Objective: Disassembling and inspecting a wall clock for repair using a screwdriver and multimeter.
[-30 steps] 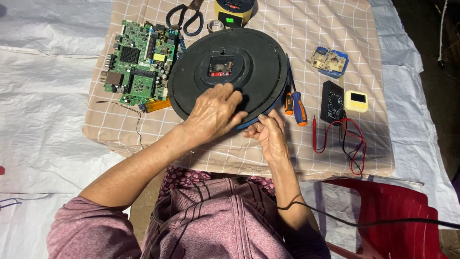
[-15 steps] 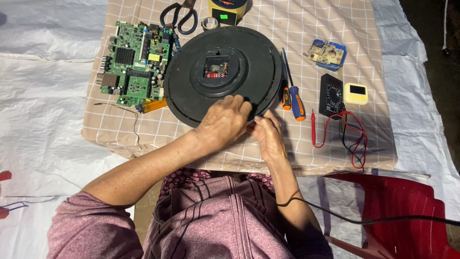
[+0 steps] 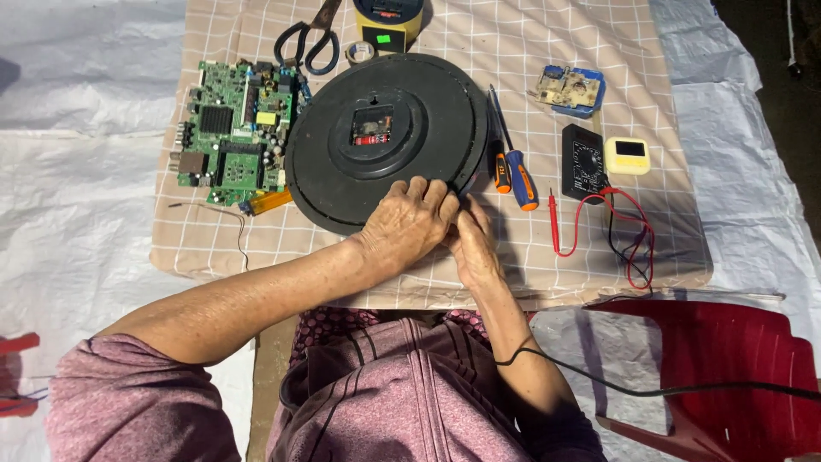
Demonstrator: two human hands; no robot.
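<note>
Head-worn view, steeply down, close overhead.

Taking the round clock back as landmark, lying flat on the checked cloth: the circuit board lies just left of it, touching its rim. Behind it, at the cloth's far edge, lie the scissors, a tape roll and a boxy device. Two screwdrivers lie just right of it, side by side. Further right sit a small opened module, the multimeter and a small display unit. Both hands, left hand and right hand, rest at its near rim
</note>
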